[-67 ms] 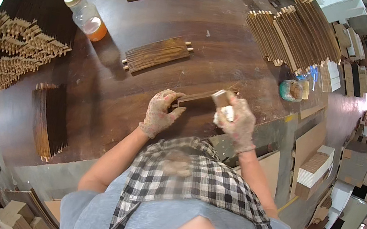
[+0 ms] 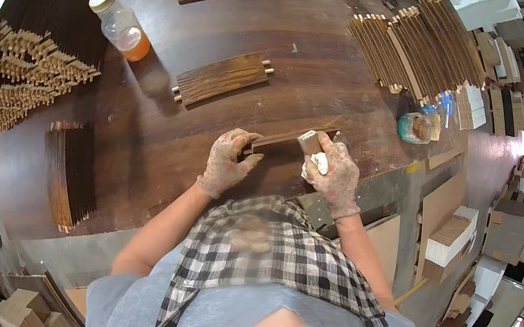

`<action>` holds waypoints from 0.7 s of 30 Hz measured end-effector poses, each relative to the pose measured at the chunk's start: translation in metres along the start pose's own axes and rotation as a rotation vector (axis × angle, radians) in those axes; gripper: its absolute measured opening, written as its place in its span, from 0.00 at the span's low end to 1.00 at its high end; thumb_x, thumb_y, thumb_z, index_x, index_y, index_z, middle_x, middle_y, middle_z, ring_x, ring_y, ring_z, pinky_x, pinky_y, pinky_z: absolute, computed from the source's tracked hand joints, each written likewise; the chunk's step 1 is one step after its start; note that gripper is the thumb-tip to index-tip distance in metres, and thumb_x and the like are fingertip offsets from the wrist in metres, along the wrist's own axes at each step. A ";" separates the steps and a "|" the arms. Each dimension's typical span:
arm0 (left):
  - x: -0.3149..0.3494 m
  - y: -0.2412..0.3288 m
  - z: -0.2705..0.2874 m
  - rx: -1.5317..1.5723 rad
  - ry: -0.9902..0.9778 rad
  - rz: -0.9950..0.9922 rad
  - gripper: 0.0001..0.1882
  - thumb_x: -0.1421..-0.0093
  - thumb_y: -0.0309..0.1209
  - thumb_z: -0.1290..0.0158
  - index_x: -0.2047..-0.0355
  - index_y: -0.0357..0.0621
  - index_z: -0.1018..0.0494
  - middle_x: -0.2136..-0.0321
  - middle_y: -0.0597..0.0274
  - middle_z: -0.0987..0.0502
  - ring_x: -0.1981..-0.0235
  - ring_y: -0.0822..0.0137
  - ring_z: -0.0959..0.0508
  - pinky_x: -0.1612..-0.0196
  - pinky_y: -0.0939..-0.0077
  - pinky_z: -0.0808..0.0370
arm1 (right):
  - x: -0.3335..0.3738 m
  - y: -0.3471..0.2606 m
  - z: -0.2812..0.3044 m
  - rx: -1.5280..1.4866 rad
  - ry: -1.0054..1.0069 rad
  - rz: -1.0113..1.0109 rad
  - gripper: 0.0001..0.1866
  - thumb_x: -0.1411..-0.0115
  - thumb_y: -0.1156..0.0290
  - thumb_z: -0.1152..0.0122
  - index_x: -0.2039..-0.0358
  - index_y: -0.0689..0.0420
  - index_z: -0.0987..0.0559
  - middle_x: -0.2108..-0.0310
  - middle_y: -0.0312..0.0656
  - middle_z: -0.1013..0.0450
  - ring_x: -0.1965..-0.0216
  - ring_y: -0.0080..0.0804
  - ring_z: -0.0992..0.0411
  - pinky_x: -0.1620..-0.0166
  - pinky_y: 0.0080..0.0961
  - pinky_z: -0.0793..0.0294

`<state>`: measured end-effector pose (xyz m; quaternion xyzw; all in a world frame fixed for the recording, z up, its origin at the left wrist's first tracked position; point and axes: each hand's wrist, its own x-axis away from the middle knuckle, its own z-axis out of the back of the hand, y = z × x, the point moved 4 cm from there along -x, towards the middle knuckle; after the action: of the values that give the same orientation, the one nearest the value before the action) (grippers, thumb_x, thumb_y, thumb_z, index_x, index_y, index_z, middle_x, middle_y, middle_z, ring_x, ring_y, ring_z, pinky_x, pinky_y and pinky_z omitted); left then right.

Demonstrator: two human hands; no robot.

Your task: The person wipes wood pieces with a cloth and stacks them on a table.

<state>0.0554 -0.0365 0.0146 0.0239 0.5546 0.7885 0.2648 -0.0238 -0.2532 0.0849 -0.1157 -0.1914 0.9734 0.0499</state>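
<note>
Both my hands wear patterned, stained work gloves. At the near side of the table, my left hand [image 2: 229, 161] grips the left end of a narrow dark brown wooden slat [image 2: 282, 139], seen mostly edge-on. Over the slat's right part, my right hand [image 2: 337, 177] holds a small block [image 2: 310, 142] with a pale face, together with a crumpled white cloth [image 2: 319, 163]. Whether the block touches the slat I cannot tell. Just beyond lies a flat dark wooden panel [image 2: 223, 79] with pale dowel pegs at both ends.
A tall stack of pegged dark slats [image 2: 52, 0] fills the left side, with a smaller stack [image 2: 69, 175] nearer. More slats [image 2: 430, 46] lie far right. A white-lidded bottle of orange liquid [image 2: 120, 25] stands left, a glass jar [image 2: 414, 129] right.
My right hand has shifted slightly left and toward me with the block, whose pale face now shows more clearly. My left hand keeps its grip on the slat.
</note>
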 end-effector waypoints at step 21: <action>-0.002 0.015 -0.029 -0.205 -0.179 -0.205 0.17 0.53 0.29 0.33 0.63 0.40 0.23 0.70 0.54 0.25 0.66 0.51 0.26 0.59 0.58 0.30 | -0.017 0.021 -0.034 0.092 0.416 0.189 0.42 0.40 0.55 0.35 0.28 0.48 0.41 0.58 0.41 0.32 0.62 0.31 0.33 0.60 0.33 0.29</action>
<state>0.0413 -0.0655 0.0174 0.0101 0.4451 0.8044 0.3932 0.0003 -0.2624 0.0499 -0.3286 -0.1205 0.9367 0.0019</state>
